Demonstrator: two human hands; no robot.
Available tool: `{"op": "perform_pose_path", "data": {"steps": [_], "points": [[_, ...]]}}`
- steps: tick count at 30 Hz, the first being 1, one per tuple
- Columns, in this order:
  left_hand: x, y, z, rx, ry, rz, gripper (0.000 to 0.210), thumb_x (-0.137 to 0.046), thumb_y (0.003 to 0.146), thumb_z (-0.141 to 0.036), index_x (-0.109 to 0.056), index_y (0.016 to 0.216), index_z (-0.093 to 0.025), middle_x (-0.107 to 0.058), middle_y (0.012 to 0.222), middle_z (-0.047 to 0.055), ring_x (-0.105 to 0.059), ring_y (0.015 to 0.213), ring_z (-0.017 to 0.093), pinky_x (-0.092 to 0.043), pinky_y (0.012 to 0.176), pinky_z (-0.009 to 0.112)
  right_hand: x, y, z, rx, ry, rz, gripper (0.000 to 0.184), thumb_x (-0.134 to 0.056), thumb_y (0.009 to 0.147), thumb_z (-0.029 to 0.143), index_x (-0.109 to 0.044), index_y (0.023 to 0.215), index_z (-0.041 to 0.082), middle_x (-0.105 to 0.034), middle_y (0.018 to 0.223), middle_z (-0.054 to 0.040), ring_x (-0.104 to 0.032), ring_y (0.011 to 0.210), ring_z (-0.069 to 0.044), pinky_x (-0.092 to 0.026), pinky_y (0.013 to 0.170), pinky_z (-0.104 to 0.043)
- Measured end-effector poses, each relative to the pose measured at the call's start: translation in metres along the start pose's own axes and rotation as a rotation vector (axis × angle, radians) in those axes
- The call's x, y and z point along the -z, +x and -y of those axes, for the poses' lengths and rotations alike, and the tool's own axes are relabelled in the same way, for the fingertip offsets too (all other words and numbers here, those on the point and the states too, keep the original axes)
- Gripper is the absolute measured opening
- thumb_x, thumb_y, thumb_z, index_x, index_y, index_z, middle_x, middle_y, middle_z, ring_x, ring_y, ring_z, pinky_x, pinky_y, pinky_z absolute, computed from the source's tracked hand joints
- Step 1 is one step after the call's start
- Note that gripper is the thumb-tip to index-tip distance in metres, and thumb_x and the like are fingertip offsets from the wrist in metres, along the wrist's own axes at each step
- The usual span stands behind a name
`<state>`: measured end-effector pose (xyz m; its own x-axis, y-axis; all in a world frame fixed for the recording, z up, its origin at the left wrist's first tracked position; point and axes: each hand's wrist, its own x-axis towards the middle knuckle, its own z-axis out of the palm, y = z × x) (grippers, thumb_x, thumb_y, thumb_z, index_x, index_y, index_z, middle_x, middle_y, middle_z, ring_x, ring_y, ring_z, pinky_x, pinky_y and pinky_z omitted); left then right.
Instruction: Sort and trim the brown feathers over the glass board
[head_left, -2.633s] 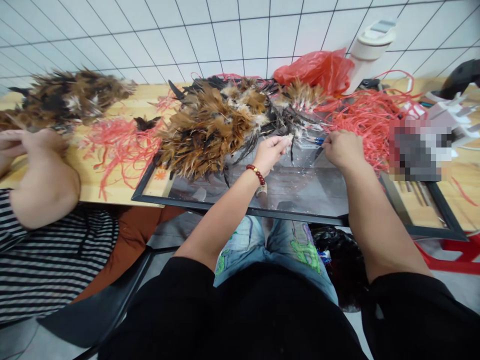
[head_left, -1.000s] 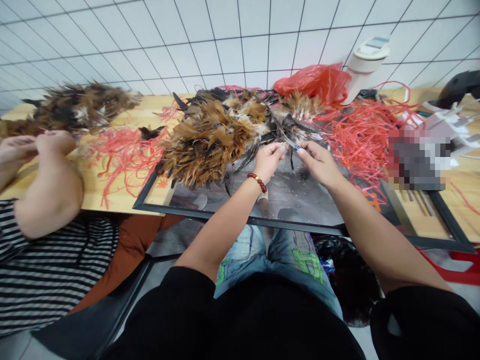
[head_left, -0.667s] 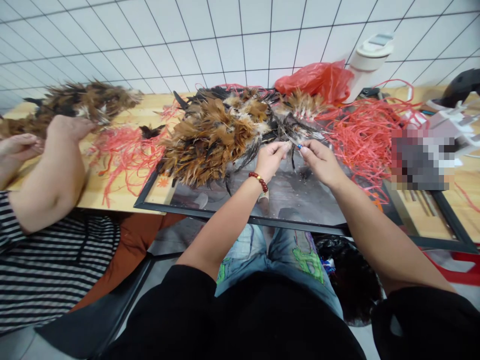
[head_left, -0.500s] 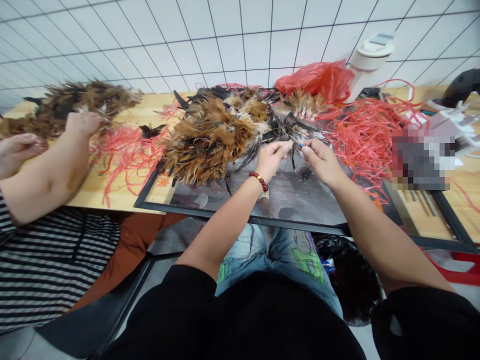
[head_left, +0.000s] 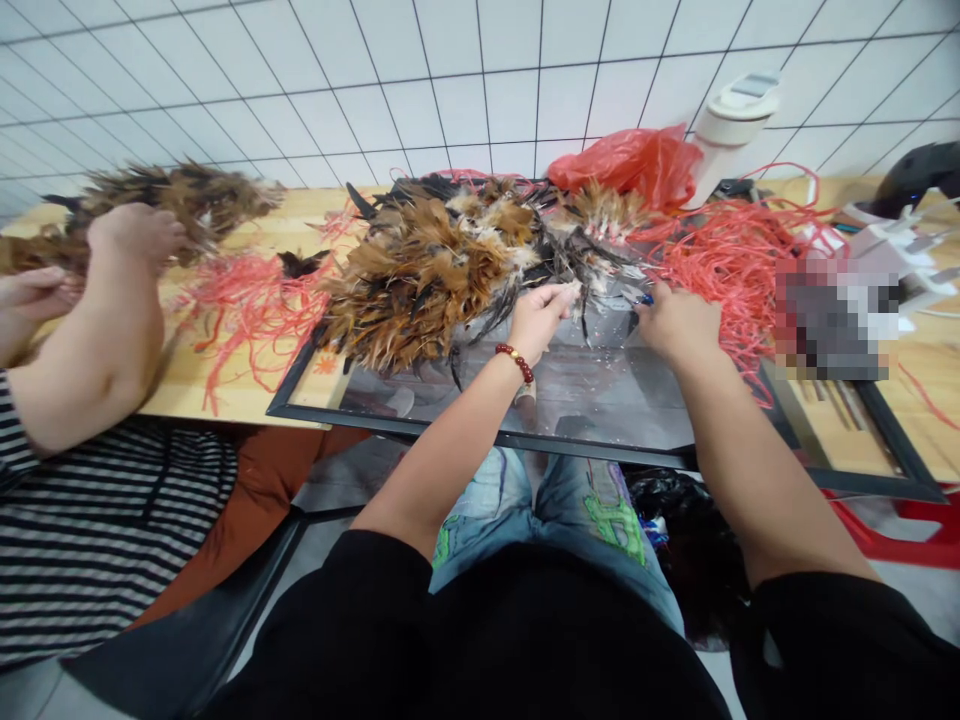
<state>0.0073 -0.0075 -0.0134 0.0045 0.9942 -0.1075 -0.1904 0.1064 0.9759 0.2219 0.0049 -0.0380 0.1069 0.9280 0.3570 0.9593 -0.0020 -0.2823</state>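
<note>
Left hand (head_left: 536, 318) pinches a pale tuft (head_left: 576, 287) above the panel (head_left: 581, 385); right hand (head_left: 682, 324), farther right, pinches a blue tool (head_left: 644, 299). Likely feather, the tuft should handle light, soft and fragile, best held by the quill. Dark feathers (head_left: 561, 256) lie beyond, red strands (head_left: 731, 255) right.

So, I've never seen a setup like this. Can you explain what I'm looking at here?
There is no machine here, only a person working bare-handed. Everything is seen from one camera worn on the head, looking forward and down. The left hand pinches a small pale tuft, and the right hand holds a blue item, too small to identify. Both are over a glossy, dark-framed panel on a wooden table. Around them are a heap of brown feathers, tangled pink strands, a red plastic bag and a white lidded bottle. At the picture's left, a co-worker's hand is near a second feather heap.
</note>
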Motion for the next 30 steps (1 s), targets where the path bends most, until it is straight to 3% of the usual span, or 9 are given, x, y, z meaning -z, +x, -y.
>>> {"op": "perform_pose_path", "data": {"steps": [5,9,12,16,23,26,30], "points": [[0.001,0.002,0.006,-0.111,0.076,0.050,0.021,-0.073,0.084,-0.030,-0.068,0.070,-0.016,-0.051,0.055,-0.005,-0.037,0.053,0.005,-0.030,0.053,0.020,0.011,-0.001,0.010,0.122,0.136,-0.094,0.032,-0.063,0.085,0.044,-0.074,0.099,0.016,-0.069,0.108,-0.0215,-0.061,0.104,-0.038,-0.044,0.092,-0.060],[0.001,0.002,0.006,-0.156,0.130,0.066,0.019,-0.072,0.084,-0.023,-0.068,0.067,-0.017,-0.052,0.055,-0.004,-0.041,0.055,0.006,-0.032,0.056,0.020,0.008,-0.004,0.032,0.224,0.509,-0.006,0.030,-0.060,0.088,0.046,-0.075,0.098,0.022,-0.073,0.094,-0.0107,-0.065,0.088,-0.027,-0.052,0.083,-0.045],[0.000,0.000,0.005,-0.149,0.113,0.087,0.022,-0.071,0.084,-0.020,-0.066,0.063,-0.016,-0.052,0.055,-0.004,-0.040,0.054,0.006,-0.031,0.055,0.020,0.006,-0.009,0.046,0.270,0.666,0.017,0.033,-0.058,0.089,0.047,-0.074,0.105,0.023,-0.074,0.098,-0.0091,-0.067,0.089,-0.025,-0.054,0.083,-0.043],[-0.002,-0.005,0.001,-0.053,0.060,0.154,0.024,-0.073,0.085,-0.025,-0.065,0.064,-0.015,-0.050,0.053,-0.005,-0.034,0.048,0.003,-0.025,0.050,0.020,0.014,-0.013,0.055,0.342,0.694,0.001,0.035,-0.055,0.092,0.046,-0.073,0.114,0.026,-0.075,0.104,-0.0088,-0.067,0.096,-0.027,-0.053,0.089,-0.045],[-0.004,-0.011,-0.005,0.074,0.009,0.255,0.019,-0.076,0.083,-0.026,-0.068,0.073,-0.012,-0.049,0.051,-0.005,-0.030,0.044,0.001,-0.018,0.046,0.020,0.029,-0.015,0.056,0.375,0.655,0.039,0.022,-0.052,0.091,0.038,-0.071,0.087,0.026,-0.072,0.089,-0.0068,-0.066,0.088,-0.025,-0.052,0.087,-0.044],[-0.004,-0.009,-0.002,0.073,-0.048,0.242,0.018,-0.075,0.084,-0.029,-0.069,0.078,-0.013,-0.056,0.058,-0.003,-0.037,0.046,0.002,-0.026,0.048,0.019,0.029,-0.014,0.056,0.387,0.647,0.027,0.020,-0.051,0.090,0.036,-0.067,0.084,0.025,-0.070,0.086,-0.0073,-0.064,0.086,-0.025,-0.051,0.085,-0.043],[-0.003,-0.005,-0.002,0.049,-0.152,0.245,0.024,-0.073,0.086,-0.038,-0.070,0.082,-0.014,-0.067,0.070,0.000,-0.058,0.063,0.006,-0.044,0.066,0.020,0.030,-0.013,0.056,0.433,0.634,0.021,0.018,-0.051,0.090,0.034,-0.065,0.082,0.026,-0.068,0.087,-0.0078,-0.063,0.090,-0.026,-0.049,0.087,-0.045]]}}
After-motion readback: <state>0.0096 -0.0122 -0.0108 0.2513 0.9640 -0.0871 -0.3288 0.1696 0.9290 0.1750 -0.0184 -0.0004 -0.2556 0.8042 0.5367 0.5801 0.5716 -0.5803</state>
